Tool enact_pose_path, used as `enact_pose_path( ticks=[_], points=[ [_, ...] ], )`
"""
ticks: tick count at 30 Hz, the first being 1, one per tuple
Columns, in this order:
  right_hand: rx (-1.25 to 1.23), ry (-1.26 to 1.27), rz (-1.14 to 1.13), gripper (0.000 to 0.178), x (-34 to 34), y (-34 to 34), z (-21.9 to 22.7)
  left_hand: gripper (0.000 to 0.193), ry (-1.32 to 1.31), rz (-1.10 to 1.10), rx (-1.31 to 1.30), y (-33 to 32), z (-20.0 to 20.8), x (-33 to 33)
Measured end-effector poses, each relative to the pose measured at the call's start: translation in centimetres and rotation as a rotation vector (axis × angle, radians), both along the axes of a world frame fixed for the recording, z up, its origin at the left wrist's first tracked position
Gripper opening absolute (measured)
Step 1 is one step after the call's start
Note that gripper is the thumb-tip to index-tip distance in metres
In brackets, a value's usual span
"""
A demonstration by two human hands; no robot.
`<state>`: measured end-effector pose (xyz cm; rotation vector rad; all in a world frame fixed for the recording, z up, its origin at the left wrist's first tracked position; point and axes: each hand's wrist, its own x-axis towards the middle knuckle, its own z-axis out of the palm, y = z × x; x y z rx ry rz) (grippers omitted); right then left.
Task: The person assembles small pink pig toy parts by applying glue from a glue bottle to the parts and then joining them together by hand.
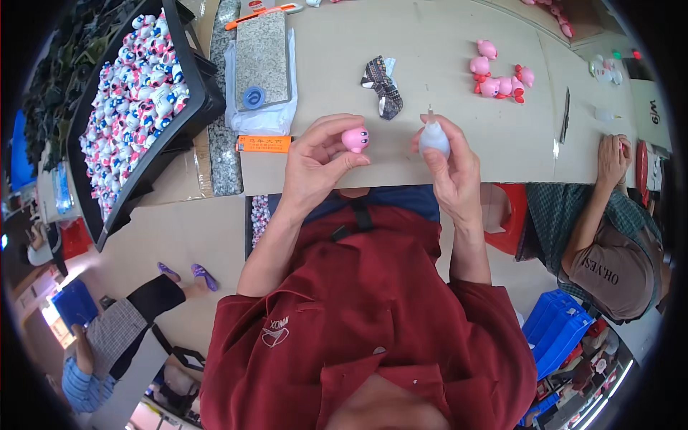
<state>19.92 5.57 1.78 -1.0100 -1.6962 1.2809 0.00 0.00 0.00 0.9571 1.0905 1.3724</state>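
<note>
One broad tabletop (322, 61) lies beneath both hands, its near edge close to them, so anything let slip there could drop toward the lap instead of landing safely. Well to the left of the hands, a black bin (203, 97) heaped with small white, pink and blue figures could shed some of its load if a left elbow swung out and knocked it.

The left hand (315, 154) pinches between thumb and fingers; the right hand (459, 168) is wrapped around its load, thumb on the near side. Beyond the right hand, a cluster of pink figures (491, 87) stands loosely grouped and might scatter if that hand swept forward carelessly. Beyond the gap between the hands lies a dark patterned cloth (383, 89), apart from both.

The pale squeeze bottle (435, 142) in the right hand has its narrow nozzle (431, 115) pointing away from the body; too firm a grip could force out a blob, though its contents cannot be told. Smallest, the round pink figure (355, 140) sits at the left fingertips, where a loose or uneven pinch could let its smooth-looking body roll free.
</note>
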Motion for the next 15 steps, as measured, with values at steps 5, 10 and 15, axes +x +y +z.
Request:
enact_pose_path(
  ticks=[5, 10, 15],
  points=[
    [-0.052, 0.012, -0.070, 0.033, 0.1, -1.2, 0.4, 0.038, -0.044, 0.050, 0.067, -0.2, -0.3, 0.3],
    [0.061, 0.018, -0.069, 0.031, -0.2, -1.7, 1.6, 0.041, -0.018, 0.081, 0.068, -0.3, -0.3, 0.6],
    [0.231, -0.058, -0.070, 0.034, -0.4, -1.9, 1.9, 0.041, 0.039, 0.116, 0.085, -0.4, -0.3, 0.9]
  ],
)
